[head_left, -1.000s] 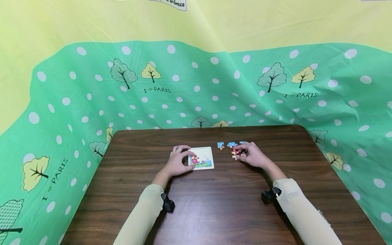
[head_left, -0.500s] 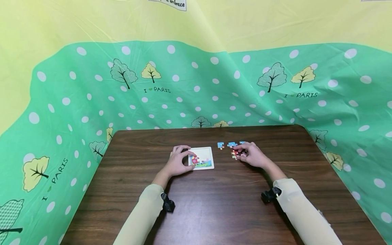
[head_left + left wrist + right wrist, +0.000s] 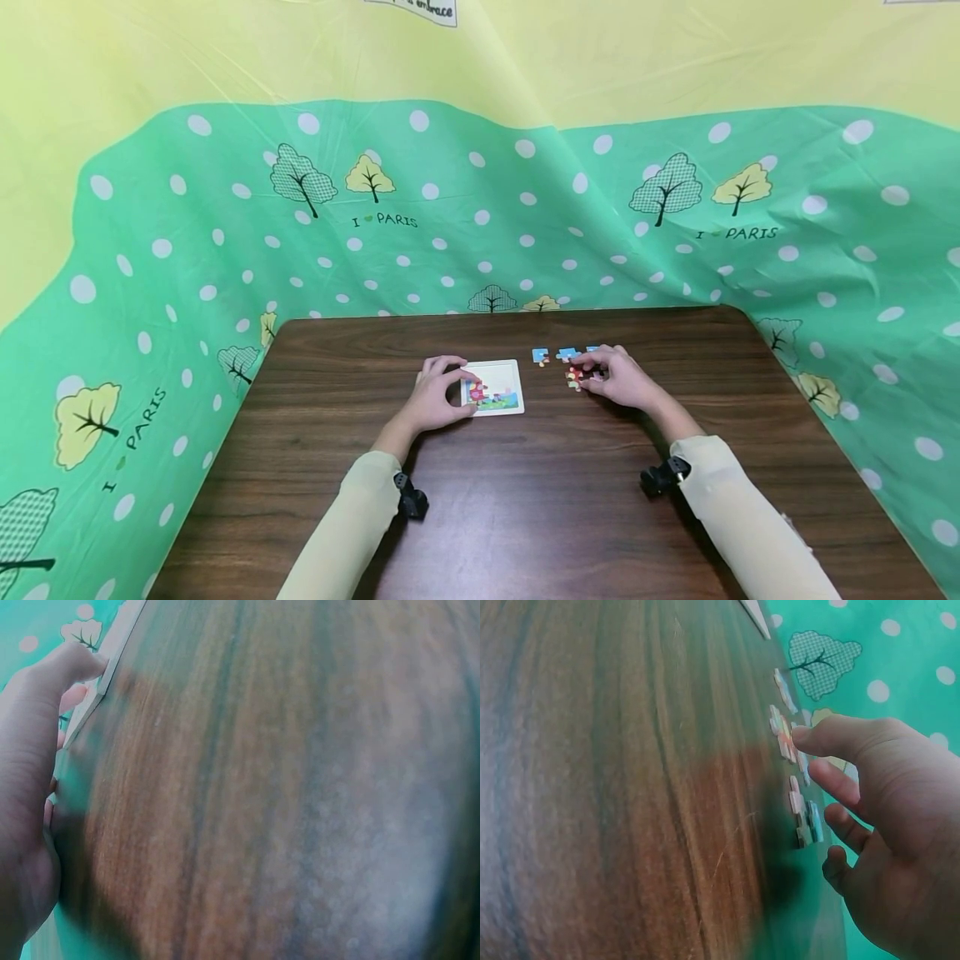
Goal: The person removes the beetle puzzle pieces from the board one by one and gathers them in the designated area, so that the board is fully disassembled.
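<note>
My left hand (image 3: 435, 393) holds the left side of a white puzzle tray (image 3: 520, 385), thumb at the near edge and fingers at the far edge. Red, green and blue pieces fill the tray's lower and left part. In the left wrist view the thumb presses the tray's pale edge (image 3: 118, 656). To the right, my right hand (image 3: 619, 380) pinches a red puzzle piece (image 3: 573, 377) low at the table, thumb and index finger at its edges. The right wrist view shows the thumb against that piece (image 3: 781, 733), other fingers loosely curled; its far side is hidden.
Blue puzzle pieces lie behind the right hand, among them a left one (image 3: 540, 356) and a middle one (image 3: 566, 354). More pieces (image 3: 799, 814) lie under the right hand's fingers. The brown table (image 3: 525, 500) ends at a green dotted cloth (image 3: 420, 258).
The right hand and the red puzzle piece have shifted very slightly left. The left hand and the tray have stayed put.
</note>
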A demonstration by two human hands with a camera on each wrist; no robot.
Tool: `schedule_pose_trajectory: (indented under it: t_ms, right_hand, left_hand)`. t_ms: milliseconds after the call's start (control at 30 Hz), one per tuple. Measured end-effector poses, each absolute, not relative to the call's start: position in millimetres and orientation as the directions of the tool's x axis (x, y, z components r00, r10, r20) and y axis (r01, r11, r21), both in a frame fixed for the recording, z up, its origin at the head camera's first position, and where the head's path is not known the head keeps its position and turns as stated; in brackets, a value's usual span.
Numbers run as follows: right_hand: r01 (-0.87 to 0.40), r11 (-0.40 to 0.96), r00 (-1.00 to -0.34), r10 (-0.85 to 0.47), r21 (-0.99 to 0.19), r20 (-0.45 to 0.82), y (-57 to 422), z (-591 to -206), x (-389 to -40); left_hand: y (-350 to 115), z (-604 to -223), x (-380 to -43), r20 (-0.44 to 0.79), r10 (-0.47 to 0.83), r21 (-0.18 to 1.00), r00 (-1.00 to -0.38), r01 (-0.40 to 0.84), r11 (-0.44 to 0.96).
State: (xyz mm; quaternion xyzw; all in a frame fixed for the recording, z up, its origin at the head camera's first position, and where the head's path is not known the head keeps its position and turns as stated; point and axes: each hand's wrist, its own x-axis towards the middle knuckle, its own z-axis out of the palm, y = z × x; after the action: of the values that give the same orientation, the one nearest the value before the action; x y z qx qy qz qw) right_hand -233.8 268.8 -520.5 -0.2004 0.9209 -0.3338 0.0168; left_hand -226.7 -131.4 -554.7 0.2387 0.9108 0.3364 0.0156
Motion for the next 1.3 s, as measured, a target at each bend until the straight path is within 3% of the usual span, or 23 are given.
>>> schedule_pose_trajectory:
  t_ms: [800,1033,1300]
  right_hand:
    - [-0.421,0.637,-0.882,-0.453,-0.645,0.128,223,-513,-238]
    - [-0.442,0.626,-0.868,-0.479,-0.643,0.13,206,-512,-241]
    - [-0.466,0.606,-0.851,-0.507,-0.644,0.138,185,-511,-243]
  left_hand:
    - [-136,-568,-232,0.208,0.41,0.67,-0.888,0.435,0.601]
    - [-135,-563,-230,0.232,0.419,0.621,-0.878,0.465,0.631]
    - [-133,-555,-228,0.147,0.444,0.595,-0.884,0.437,0.674]
